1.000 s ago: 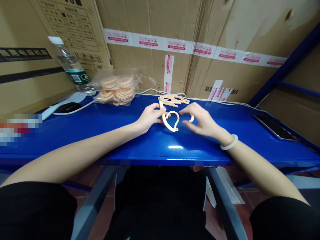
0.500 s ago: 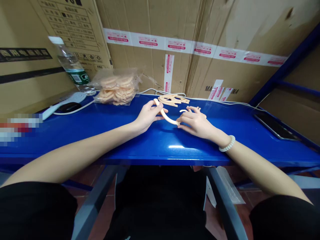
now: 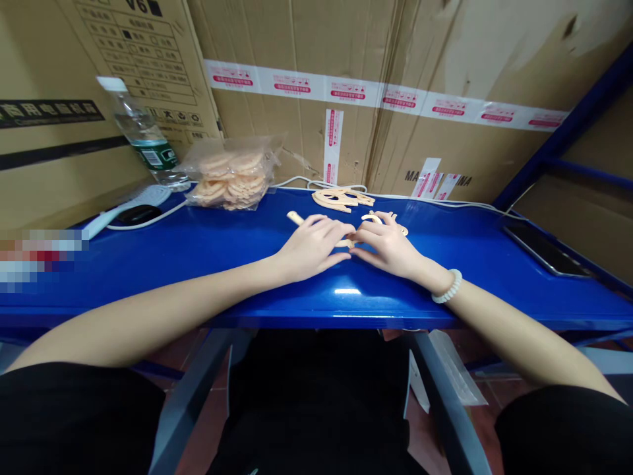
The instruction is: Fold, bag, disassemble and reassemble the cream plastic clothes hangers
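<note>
A thin, curved, pale wood-coloured strip (image 3: pixel 295 217) lies low over the blue table. My left hand (image 3: pixel 314 249) is bent over its middle, with the strip's far left end sticking out beyond the knuckles. The fingertips of both hands meet near the strip's right end, where my right hand (image 3: pixel 388 245) pinches it. Exactly where the left fingers press is partly hidden. Behind my right hand lie small pale curved pieces (image 3: pixel 403 229), partly covered by its fingers. Larger flat pale cut-out pieces (image 3: pixel 330 198) rest farther back.
On the blue table (image 3: pixel 237 244), a clear bag (image 3: pixel 231 181) of pale pieces stands back left, near a water bottle (image 3: pixel 151 145), a light-blue brush (image 3: pixel 116 209) and a dark oval object (image 3: pixel 139 214). A phone (image 3: pixel 544 249) lies right. Cardboard (image 3: pixel 291 33) and a white cable (image 3: pixel 445 202) line the back.
My left hand has slid right and nearer me along the strip, from its left end to beside my right hand. The strip's left end now sits lower and farther left. My right hand has barely moved.
</note>
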A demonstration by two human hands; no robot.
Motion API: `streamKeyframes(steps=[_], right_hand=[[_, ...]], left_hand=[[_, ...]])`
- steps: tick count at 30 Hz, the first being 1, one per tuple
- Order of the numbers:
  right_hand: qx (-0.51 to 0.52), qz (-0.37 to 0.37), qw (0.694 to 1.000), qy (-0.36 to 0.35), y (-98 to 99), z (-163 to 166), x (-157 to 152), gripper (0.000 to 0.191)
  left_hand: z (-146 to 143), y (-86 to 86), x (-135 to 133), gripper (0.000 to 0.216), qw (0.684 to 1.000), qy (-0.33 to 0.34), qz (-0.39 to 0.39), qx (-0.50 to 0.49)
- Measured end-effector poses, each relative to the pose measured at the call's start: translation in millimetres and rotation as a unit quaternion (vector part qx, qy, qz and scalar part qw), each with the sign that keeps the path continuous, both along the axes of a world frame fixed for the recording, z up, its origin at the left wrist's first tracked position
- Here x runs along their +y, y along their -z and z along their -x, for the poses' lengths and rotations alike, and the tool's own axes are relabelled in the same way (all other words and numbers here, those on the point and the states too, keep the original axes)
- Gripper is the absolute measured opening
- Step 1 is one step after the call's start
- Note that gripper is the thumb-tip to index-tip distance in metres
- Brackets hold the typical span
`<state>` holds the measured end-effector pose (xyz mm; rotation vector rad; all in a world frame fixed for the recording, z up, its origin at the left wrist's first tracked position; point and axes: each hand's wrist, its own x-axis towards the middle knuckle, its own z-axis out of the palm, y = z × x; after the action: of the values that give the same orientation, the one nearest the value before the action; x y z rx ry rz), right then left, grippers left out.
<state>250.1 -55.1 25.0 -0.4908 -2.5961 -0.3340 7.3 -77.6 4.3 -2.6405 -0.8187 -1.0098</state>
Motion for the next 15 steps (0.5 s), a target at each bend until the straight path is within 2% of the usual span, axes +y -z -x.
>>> streamKeyframes(steps=[5, 10, 15], right_hand=[[0.006, -0.001, 1.000, -0.012, 0.9, 0.7, -0.1, 0.029], [0.016, 0.010, 0.999, -0.035, 3.9, 0.6, 2.4, 0.041], [0.051, 0.111, 0.989, -0.082, 1.4, 3.2, 1.1, 0.040]], left_hand=[[0.2, 4.1, 5.0, 0.019, 0.997, -0.049, 0.031, 0.058], [0.6, 3.3, 3.6, 0.020, 0.993, -0.038, 0.033, 0.110], [0.7, 6.2, 2.6, 0.017, 0.994, -0.001, 0.036, 0.108]])
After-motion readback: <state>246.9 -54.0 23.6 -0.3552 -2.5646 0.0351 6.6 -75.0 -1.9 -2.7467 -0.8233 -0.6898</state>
